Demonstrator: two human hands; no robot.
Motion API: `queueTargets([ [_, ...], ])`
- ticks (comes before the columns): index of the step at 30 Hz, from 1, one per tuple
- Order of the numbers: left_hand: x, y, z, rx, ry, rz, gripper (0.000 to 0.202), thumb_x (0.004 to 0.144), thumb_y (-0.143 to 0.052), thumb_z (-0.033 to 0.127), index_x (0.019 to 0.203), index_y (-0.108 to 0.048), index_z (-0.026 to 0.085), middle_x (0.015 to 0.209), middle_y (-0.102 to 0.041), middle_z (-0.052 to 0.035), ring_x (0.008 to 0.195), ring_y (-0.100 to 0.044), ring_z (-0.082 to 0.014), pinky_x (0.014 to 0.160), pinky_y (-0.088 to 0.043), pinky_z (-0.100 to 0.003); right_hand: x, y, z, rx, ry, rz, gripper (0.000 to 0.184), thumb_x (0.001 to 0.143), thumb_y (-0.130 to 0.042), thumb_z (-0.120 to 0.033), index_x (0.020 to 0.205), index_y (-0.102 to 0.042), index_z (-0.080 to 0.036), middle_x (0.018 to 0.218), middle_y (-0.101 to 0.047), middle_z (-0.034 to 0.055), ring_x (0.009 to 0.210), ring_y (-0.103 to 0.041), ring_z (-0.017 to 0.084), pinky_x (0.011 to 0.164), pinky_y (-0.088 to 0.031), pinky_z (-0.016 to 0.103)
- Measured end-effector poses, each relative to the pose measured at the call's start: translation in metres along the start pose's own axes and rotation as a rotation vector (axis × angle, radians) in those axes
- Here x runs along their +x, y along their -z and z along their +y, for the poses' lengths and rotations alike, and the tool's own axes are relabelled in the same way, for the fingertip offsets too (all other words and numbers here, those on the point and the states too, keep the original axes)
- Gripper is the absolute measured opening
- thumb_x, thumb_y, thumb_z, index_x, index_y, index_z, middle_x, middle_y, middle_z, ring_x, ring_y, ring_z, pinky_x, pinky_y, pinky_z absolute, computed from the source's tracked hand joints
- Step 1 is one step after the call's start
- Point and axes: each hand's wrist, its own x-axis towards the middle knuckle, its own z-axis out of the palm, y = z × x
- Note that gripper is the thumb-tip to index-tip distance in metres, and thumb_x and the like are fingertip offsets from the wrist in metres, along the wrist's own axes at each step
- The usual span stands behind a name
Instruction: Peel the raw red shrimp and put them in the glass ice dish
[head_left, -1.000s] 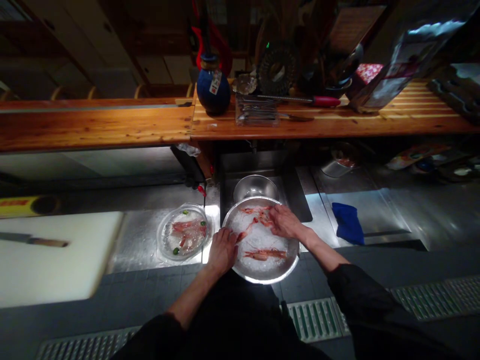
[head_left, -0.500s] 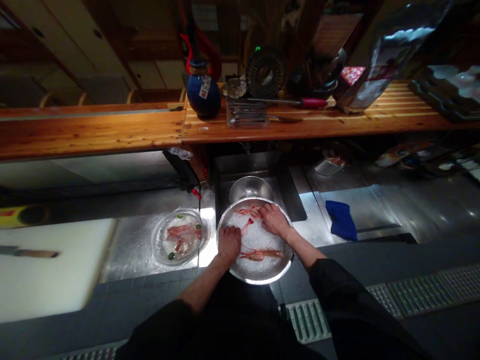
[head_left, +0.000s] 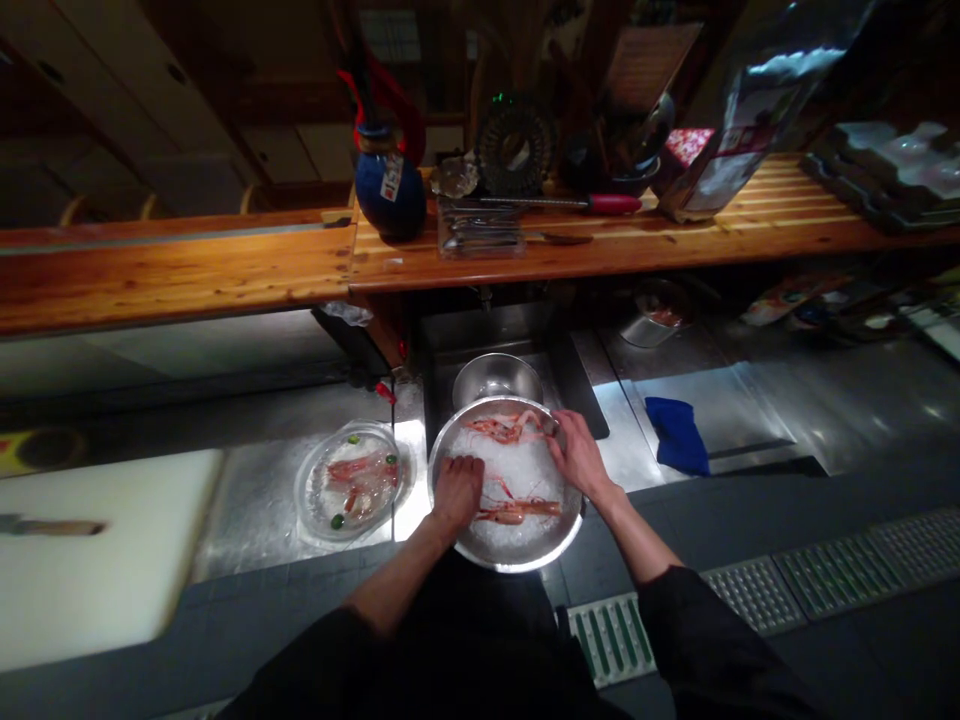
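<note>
Prawns (head_left: 504, 428) are laid on crushed ice (head_left: 510, 470) in a steel bowl (head_left: 507, 564) at lower centre of the frame. The left hand (head_left: 457, 492) is pressed open on the ice; whether the right hand (head_left: 579, 455), beside the prawns near the rim, is gripping cannot be told.

Whole pink prawns (head_left: 517, 512) lie on crushed ice (head_left: 499, 470) in a steel bowl (head_left: 504, 558).

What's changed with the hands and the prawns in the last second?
The right hand has shifted rightward toward the rim of the steel bowl, off the upper prawns, which now lie bunched near the far rim. The left hand stays on the ice; the lower prawn and the plate look unchanged.
</note>
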Motion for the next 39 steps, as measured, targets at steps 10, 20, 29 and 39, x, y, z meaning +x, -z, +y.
queueTargets([
  [10,0.016,-0.010,-0.011,0.012,-0.104,-0.064,0.031,0.086,-0.043,0.012,0.113,-0.058,0.007,0.112,-0.063,-0.0187,0.107,-0.056,-0.0326,0.096,-0.041,-0.046,-0.033,-0.047,-0.067,-0.230,-0.072,-0.422,0.033,0.085,-0.057,-0.031,0.113,-0.061,-0.013,0.102,-0.067,0.0131,0.100,-0.057,0.028,0.087,-0.045,0.035],
  [20,0.011,0.021,-0.019,-0.061,-0.088,0.100,0.029,0.086,-0.049,0.019,0.114,-0.055,0.011,0.112,-0.062,-0.0133,0.107,-0.054,-0.0274,0.098,-0.040,-0.039,-0.008,-0.034,-0.081,-0.238,-0.044,-0.316,0.029,0.091,-0.043,-0.019,0.115,-0.058,-0.016,0.102,-0.068,0.0092,0.098,-0.055,0.024,0.088,-0.040,0.033],
  [29,0.031,0.022,-0.034,0.060,-0.051,0.184,0.031,0.091,-0.039,0.013,0.115,-0.058,0.008,0.115,-0.062,-0.0183,0.106,-0.053,-0.0317,0.092,-0.039,-0.045,0.025,-0.053,-0.075,-0.328,0.076,-0.239,0.027,0.090,-0.045,-0.015,0.109,-0.065,-0.015,0.109,-0.062,0.0130,0.110,-0.045,0.028,0.101,-0.032,0.043],
  [39,-0.029,0.009,-0.033,-0.038,-0.035,0.181,0.035,0.086,-0.050,0.015,0.120,-0.056,0.011,0.125,-0.057,-0.0142,0.115,-0.047,-0.0305,0.097,-0.039,-0.044,-0.030,-0.031,-0.068,-0.393,-0.273,-0.513,0.025,0.083,-0.047,-0.004,0.098,-0.067,-0.007,0.099,-0.065,0.0193,0.096,-0.061,0.027,0.083,-0.046,0.035],
])
